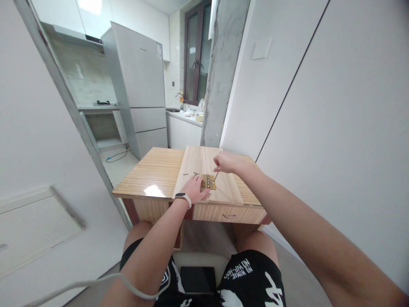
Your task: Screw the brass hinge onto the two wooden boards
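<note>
A brass hinge (209,182) lies across the seam between two pale wooden boards (194,160) on the desk. My left hand (194,188) rests flat with its fingers spread, touching the hinge's left side and the board. My right hand (225,163) is closed around a thin metal tool (216,176), whose handle is hidden in the fist. The tool slants down to the right leaf of the hinge. Small screws (195,173) lie on the left board, just beyond my left hand.
The boards sit on a striped wooden desk (159,170) with a drawer (229,213) in front. A dark flat object (198,279) lies between my legs. A white cable (105,278) crosses my left forearm. Beyond stand a fridge (143,68) and a concrete column (223,76).
</note>
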`<action>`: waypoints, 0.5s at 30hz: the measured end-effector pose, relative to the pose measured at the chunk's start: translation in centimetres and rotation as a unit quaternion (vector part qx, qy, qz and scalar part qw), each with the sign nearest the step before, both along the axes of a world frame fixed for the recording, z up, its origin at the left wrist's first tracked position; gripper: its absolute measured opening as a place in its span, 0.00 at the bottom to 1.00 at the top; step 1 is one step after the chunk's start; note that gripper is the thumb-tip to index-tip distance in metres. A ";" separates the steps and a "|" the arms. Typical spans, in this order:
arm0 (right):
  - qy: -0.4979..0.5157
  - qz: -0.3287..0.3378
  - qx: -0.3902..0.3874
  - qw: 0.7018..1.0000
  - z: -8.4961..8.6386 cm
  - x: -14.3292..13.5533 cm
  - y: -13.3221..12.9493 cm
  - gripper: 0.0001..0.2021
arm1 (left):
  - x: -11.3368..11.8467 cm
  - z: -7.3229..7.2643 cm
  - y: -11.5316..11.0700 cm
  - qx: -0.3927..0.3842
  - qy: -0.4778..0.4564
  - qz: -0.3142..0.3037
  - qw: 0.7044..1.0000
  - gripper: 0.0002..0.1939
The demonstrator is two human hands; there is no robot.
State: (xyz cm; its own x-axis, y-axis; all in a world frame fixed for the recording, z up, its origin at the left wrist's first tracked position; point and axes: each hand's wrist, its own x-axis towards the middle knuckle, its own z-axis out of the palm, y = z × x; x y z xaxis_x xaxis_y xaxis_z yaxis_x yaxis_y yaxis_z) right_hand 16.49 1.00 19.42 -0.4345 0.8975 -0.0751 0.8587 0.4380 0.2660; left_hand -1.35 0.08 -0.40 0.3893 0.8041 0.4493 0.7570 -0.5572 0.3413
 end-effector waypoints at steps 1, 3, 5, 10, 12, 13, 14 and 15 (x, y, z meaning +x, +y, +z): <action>0.017 -0.001 0.007 1.000 -0.2 -0.1 0.0 0.16 | 0.0 0.0 0.0 0.001 0.000 0.000 1.000 0.25; 0.054 -0.010 0.029 0.998 -0.6 -0.1 0.1 0.19 | 0.0 0.1 -0.1 0.001 0.000 0.000 1.000 0.25; 0.083 -0.026 0.048 0.995 -0.9 -0.1 0.2 0.15 | 0.1 0.1 -0.1 0.000 -0.002 0.001 1.000 0.25; 0.050 -0.073 0.021 0.996 -0.4 -0.4 0.1 0.15 | 0.1 0.1 -0.1 0.001 -0.005 -0.001 1.000 0.26; 0.007 -0.100 -0.003 0.995 0.1 -0.6 -0.1 0.21 | 0.0 0.1 0.0 -0.001 -0.004 -0.002 1.000 0.26; -0.006 -0.110 -0.009 0.994 0.3 -0.7 -0.1 0.24 | 0.0 0.1 0.0 -0.003 -0.003 -0.002 1.000 0.26; -0.014 -0.116 -0.012 0.993 0.5 -0.8 -0.2 0.27 | 0.0 0.1 0.0 -0.005 -0.002 -0.001 1.000 0.26; -0.016 -0.118 -0.013 0.993 0.7 -0.8 -0.3 0.28 | -0.1 0.1 0.0 -0.007 -0.002 0.000 1.000 0.26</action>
State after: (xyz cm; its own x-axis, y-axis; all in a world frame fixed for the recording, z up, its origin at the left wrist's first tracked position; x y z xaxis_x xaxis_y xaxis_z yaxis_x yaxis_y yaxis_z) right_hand 15.67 0.71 20.12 -0.2091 0.9717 -0.1104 0.9297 0.2325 0.2857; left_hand -1.41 0.05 -0.35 0.3881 0.8100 0.4397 0.7554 -0.5529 0.3517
